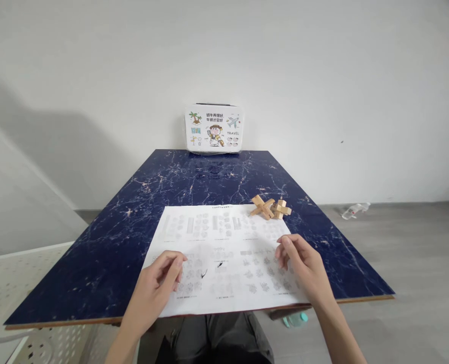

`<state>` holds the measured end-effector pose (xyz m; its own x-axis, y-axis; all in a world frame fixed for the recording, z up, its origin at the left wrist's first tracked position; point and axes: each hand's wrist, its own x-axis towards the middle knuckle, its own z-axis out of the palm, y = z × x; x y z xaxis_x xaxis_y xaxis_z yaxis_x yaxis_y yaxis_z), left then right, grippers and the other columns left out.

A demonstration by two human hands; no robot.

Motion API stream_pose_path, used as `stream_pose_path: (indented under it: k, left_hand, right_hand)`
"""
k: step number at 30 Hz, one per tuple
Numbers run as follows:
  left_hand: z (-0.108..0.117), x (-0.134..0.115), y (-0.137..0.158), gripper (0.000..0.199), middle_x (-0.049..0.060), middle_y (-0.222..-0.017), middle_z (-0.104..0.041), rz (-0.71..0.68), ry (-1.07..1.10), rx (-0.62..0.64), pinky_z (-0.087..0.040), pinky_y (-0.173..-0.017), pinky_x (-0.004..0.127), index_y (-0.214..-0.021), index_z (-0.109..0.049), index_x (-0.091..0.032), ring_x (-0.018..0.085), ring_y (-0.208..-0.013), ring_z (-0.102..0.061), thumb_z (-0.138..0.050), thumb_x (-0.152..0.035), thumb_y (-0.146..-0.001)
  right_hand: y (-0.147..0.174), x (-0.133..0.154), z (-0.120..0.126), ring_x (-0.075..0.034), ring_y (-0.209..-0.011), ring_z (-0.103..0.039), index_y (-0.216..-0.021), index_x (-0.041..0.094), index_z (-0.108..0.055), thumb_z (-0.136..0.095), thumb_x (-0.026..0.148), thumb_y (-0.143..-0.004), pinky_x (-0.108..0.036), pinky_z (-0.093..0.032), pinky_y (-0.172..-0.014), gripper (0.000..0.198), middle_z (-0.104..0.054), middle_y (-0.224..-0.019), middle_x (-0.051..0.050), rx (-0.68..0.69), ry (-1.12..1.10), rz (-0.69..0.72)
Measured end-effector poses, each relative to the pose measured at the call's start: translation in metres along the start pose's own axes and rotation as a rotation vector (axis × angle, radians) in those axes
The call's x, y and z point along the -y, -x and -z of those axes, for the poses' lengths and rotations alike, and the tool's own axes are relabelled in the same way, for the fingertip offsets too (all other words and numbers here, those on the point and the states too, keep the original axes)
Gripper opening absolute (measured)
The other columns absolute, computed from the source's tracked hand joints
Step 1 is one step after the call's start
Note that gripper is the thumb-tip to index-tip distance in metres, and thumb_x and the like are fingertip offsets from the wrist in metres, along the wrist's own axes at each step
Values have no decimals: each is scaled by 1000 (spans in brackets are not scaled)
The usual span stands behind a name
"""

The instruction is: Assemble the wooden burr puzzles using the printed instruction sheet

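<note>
A large white printed sheet with rows of small grey diagrams lies on the blue table, reaching its front edge. My left hand rests over the sheet's left side, fingers loosely curled in and no object visible in it. Over the right side is my right hand, also curled, with nothing seen in its fingers. Beyond it, near the sheet's far right corner, sit two wooden interlocking puzzles: a flatter star-shaped one and a smaller cross-shaped one. They are close together, and neither hand touches them.
The blue marbled table runs back to a white wall. A white cartoon-printed case stands at its far edge. A white perforated rack is at left. A clear plastic bottle and a teal-capped bottle lie on the floor.
</note>
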<state>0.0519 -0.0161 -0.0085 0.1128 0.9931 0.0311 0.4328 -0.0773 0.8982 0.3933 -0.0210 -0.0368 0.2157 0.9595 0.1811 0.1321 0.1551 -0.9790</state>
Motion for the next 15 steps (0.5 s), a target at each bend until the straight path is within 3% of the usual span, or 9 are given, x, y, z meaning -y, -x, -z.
stream_pose_path:
  k: [5,15]
  left_hand:
    - [-1,1,-1,34,-3,-67,-57,-4,-1,-11,-45,-59,24,-96,-64,-23,14,-58,-54,-55,-55,-99]
    - [-1,-1,-1,36,-3,-66,-55,-12,-33,-13,-45,-60,26,-95,-63,-23,15,-58,-53,-53,-57,-99]
  right_hand:
    - [1,4,0,-14,-52,-54,-95,21,-63,-58,54,-102,-26,-46,-51,34,-62,-67,0,-116,-4,31]
    - [0,7,-1,-14,-51,-53,-94,20,-63,-59,55,-100,-26,-45,-50,35,-60,-63,1,-150,6,18]
